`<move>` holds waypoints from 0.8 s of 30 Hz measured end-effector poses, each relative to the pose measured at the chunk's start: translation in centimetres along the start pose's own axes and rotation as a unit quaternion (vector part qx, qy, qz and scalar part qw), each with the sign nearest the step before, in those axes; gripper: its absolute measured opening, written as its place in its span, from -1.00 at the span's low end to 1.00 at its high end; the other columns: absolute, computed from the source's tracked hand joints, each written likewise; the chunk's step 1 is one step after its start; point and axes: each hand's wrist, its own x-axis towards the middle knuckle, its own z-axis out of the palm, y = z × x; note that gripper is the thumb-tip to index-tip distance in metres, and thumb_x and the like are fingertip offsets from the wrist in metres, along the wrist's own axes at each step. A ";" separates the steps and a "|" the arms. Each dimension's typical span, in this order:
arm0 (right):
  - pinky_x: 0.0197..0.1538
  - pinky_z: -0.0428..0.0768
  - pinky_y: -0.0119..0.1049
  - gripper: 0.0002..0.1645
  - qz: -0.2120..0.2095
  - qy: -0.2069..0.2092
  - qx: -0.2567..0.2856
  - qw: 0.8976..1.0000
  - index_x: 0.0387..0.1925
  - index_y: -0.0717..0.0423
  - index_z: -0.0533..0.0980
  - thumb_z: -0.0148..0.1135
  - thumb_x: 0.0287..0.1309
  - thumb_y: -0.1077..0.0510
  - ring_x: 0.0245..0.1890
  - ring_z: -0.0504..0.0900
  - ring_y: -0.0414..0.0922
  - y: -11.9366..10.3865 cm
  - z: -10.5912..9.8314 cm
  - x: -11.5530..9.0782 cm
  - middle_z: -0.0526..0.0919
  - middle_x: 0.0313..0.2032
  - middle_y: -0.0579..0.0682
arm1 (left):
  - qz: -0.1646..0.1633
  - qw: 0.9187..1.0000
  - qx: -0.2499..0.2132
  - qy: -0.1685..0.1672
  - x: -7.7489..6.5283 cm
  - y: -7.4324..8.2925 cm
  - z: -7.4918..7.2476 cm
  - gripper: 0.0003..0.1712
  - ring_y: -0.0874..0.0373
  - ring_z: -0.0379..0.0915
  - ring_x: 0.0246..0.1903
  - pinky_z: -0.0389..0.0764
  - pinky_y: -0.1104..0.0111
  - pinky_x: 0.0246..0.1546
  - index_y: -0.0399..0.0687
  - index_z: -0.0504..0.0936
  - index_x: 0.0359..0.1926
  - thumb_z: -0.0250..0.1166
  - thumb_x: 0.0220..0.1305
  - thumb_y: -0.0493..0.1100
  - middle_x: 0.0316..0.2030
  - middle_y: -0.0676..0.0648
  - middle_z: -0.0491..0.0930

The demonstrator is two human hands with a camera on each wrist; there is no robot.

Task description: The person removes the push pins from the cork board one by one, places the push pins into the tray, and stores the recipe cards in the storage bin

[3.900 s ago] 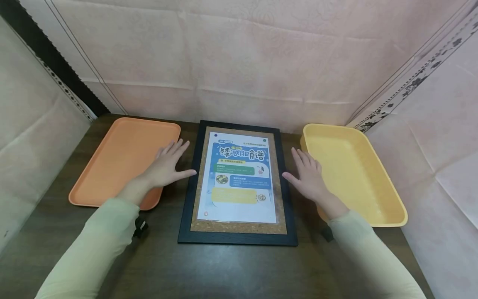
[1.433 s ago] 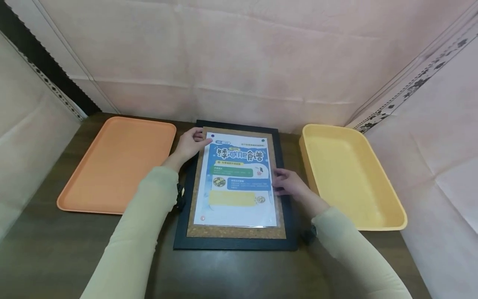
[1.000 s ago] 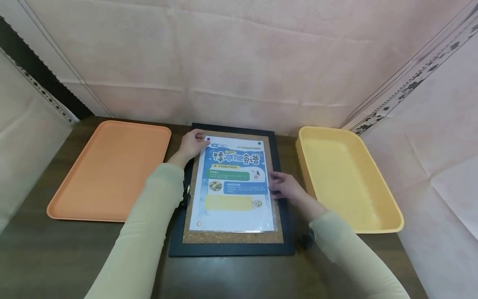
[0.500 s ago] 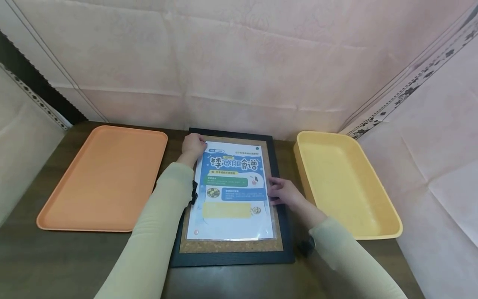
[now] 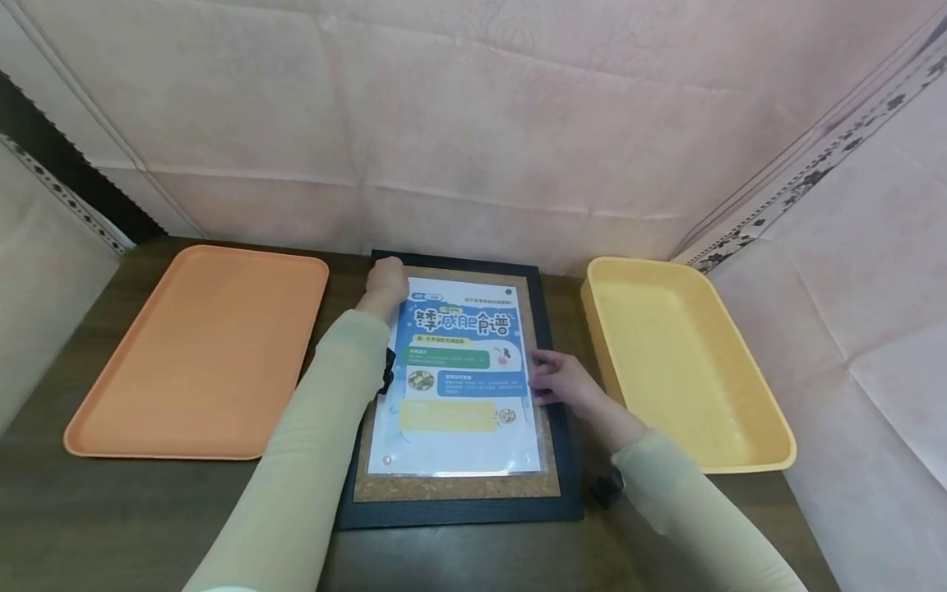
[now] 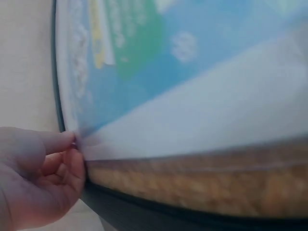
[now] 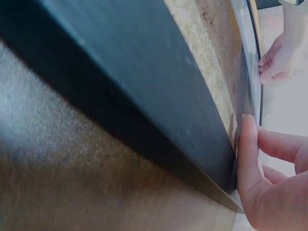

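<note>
A blue-and-white printed poster in a clear sleeve (image 5: pixel 459 448) lies on a cork board (image 5: pixel 451 488) with a black frame (image 5: pixel 459 514). My left hand (image 5: pixel 387 284) is at its upper left corner, thumb and forefinger pinching a small purple thumbtack (image 6: pixel 74 144); the head view hides the tack behind the hand. My right hand (image 5: pixel 562 380) lies across the frame's right side, its fingertips touching the poster's right edge. In the right wrist view its thumb and fingers (image 7: pixel 248 144) are loosely extended along that edge. A green tack (image 5: pixel 509 292) sits at the upper right corner.
An orange tray (image 5: pixel 200 353) lies left of the board, partly behind my left sleeve. A deep yellow bin (image 5: pixel 684 362) stands to the right, close to my right forearm. Pale cloth (image 5: pixel 473 123) hangs behind the dark wooden table (image 5: pixel 148 518).
My left hand has come from above the orange tray to the poster's upper left corner and now covers the purple tack. My right hand has moved in to the poster's right edge.
</note>
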 end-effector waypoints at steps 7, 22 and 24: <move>-0.23 0.67 -0.27 -0.30 0.001 -0.001 0.004 1.000 0.35 0.08 0.19 0.17 0.20 0.26 -0.29 0.68 -0.12 0.1 0.0 0.2 0.60 -0.12 0.18 | -0.028 1.000 0.007 -0.009 -0.3 0.9 -0.6 -0.71 -0.04 0.49 -0.17 0.59 0.18 -0.03 -0.36 0.51 -0.01 0.03 0.31 -0.32 -0.07 -0.28 0.54; -0.19 0.67 -0.26 -0.29 -0.003 -0.004 -0.003 1.000 0.36 0.11 0.17 0.15 0.21 0.26 -0.23 0.67 -0.11 0.2 -0.1 0.2 0.59 -0.09 0.19 | -0.021 1.000 0.019 0.002 -0.5 1.5 -0.5 -0.72 -0.05 0.51 -0.16 0.60 0.19 -0.05 -0.35 0.51 -0.01 0.03 0.30 -0.36 -0.10 -0.28 0.56; -0.18 0.67 -0.26 -0.30 -0.003 -0.003 -0.003 1.000 0.36 0.11 0.16 0.15 0.21 0.26 -0.23 0.67 -0.11 0.2 -0.1 0.2 0.59 -0.09 0.19 | -0.018 1.000 0.024 0.000 -0.5 1.5 -0.4 -0.72 -0.04 0.52 -0.17 0.60 0.19 -0.07 -0.35 0.52 -0.02 0.03 0.29 -0.36 -0.10 -0.28 0.56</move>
